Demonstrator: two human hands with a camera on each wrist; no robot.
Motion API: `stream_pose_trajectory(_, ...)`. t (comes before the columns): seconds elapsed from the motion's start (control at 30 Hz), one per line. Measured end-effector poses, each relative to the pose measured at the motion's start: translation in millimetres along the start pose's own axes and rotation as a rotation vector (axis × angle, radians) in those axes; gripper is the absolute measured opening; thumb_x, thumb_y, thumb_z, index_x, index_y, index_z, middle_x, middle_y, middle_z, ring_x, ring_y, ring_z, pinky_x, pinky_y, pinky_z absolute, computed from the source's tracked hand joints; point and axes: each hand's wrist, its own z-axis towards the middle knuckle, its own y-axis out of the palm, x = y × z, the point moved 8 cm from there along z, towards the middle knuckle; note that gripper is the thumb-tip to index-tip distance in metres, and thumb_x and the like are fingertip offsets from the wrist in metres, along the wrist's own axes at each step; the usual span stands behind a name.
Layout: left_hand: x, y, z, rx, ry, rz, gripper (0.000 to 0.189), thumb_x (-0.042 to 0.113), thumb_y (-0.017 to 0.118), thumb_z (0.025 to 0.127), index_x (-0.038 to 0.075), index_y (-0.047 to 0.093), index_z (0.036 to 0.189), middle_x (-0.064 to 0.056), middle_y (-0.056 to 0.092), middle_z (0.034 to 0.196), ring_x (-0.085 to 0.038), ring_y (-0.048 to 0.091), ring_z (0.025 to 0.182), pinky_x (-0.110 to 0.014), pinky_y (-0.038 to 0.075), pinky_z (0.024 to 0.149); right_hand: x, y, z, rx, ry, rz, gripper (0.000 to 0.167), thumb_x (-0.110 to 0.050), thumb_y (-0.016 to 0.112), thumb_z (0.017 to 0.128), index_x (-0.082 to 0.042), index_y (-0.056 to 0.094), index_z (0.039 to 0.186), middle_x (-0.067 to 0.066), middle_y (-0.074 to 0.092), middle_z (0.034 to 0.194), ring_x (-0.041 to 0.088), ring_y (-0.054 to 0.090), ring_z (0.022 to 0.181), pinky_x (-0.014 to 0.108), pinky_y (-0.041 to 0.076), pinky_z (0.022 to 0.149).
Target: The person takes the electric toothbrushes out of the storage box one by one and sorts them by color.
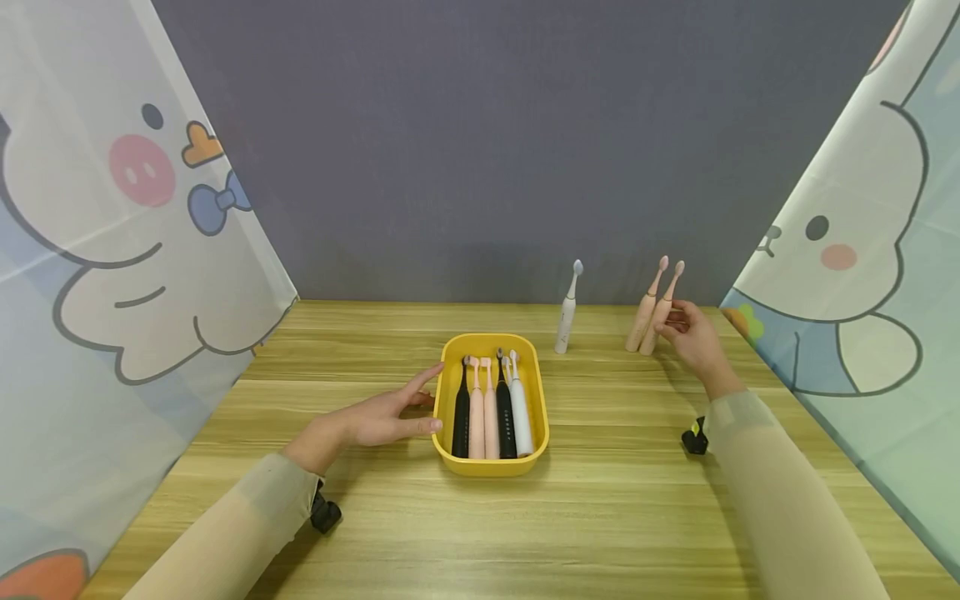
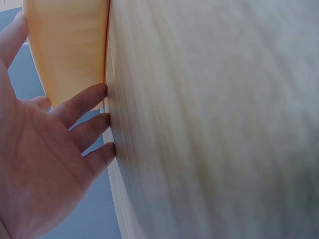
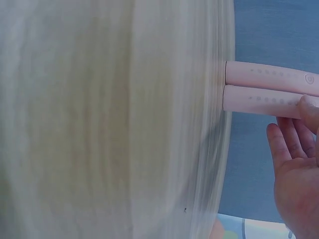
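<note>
At the bin's 9 o'clock, as the head cam sees it, is the L hand (image 1: 382, 417), fingers extended & spread, gripping nothing; thumb tip by the rim of the yellow bin (image 1: 487, 469). L wrist cam adds what head cam can't: the bin's smooth outer wall & the fingertips low down by the table (image 2: 214, 119). Bin contents don't show there; only head cam gives them, L to R: black brush (image 1: 461, 421), two pink brushes (image 1: 477, 421), 2nd black brush (image 1: 506, 421), white brush (image 1: 521, 417). Another small head peeks btwn the last two, its handle hidden.

Around 2 o'clock of bin, two toothbrushes stand upright side by side: outer pink brush (image 1: 657, 329) & inner pink brush (image 1: 640, 321). R hand (image 1: 693, 337) pinches the outer one, thumb on its handle, other fingers loosely bent. Btwn 1 & 2 o'clock, nearer the bin, stands a white toothbrush (image 1: 566, 325), n/a in either wrist cam.

R wrist cam alone shows faint dot rows on both pink handles, plus a round button on one; brush heads cut off at its 3 o'clock edge. Index finger's grip hard to make out.
</note>
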Motion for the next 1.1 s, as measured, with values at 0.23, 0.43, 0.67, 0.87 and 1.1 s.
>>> stream_pose_trajectory(0.23,0.2,0.2,-0.2,-0.002,-0.001,0.001,0.101,0.062,0.066,0.105,0.039,0.0,0.177,-0.016,0.051,0.169,-0.039,0.045,0.159,-0.07,0.028,0.131,4.0,-3.2,-4.4,-0.018,0.016,0.021,0.063,-0.016,0.062,0.114,0.011,0.035,0.163,0.04,0.052,0.153,0.019,0.063,0.123,0.0,0.044,0.085)
stream_pose_trajectory(0.43,0.5,0.1,-0.1,0.002,-0.004,0.008,0.101,0.062,0.066,0.105,0.039,0.0,0.177,-0.017,0.05,0.169,-0.04,0.044,0.159,-0.07,0.028,0.13,3.4,-10.8,-9.8,-0.03,-0.009,0.057,0.062,-0.017,0.062,0.114,0.011,0.037,0.162,0.041,0.052,0.153,-0.015,0.053,0.107,0.0,0.046,0.088)
stream_pose_trajectory(0.67,-0.1,0.3,0.7,-0.001,-0.004,0.002,0.101,0.061,0.066,0.106,0.038,0.0,0.178,-0.018,0.047,0.171,-0.041,0.042,0.161,-0.069,0.028,0.131,5.8,-17.8,-14.8,-0.036,-0.031,0.02,0.058,-0.012,0.06,0.114,0.015,0.037,0.161,0.044,0.052,0.151,-0.023,0.049,0.103,-0.002,0.045,0.087)
stream_pose_trajectory(0.87,-0.5,-0.1,0.4,-0.003,-0.003,0.012,0.1,0.061,0.065,0.107,0.037,-0.002,0.178,-0.019,0.047,0.171,-0.044,0.042,0.16,-0.071,0.028,0.13,4.1,-23.5,-21.9,-0.016,-0.05,0.004,0.056,-0.004,0.061,0.112,0.017,0.039,0.158,0.047,0.053,0.146,-0.025,0.05,0.099,-0.001,0.047,0.085)
stream_pose_trajectory(1.1,0.6,-0.5,0.4,-0.005,0.005,0.011,0.1,0.06,0.064,0.107,0.035,-0.002,0.178,-0.021,0.047,0.17,-0.045,0.042,0.16,-0.072,0.028,0.13,-3.5,-25.6,-34.2,-0.048,-0.039,0.014,0.06,-0.013,0.063,0.113,0.013,0.037,0.161,0.037,0.058,0.145,-0.023,0.055,0.099,0.004,0.051,0.083)
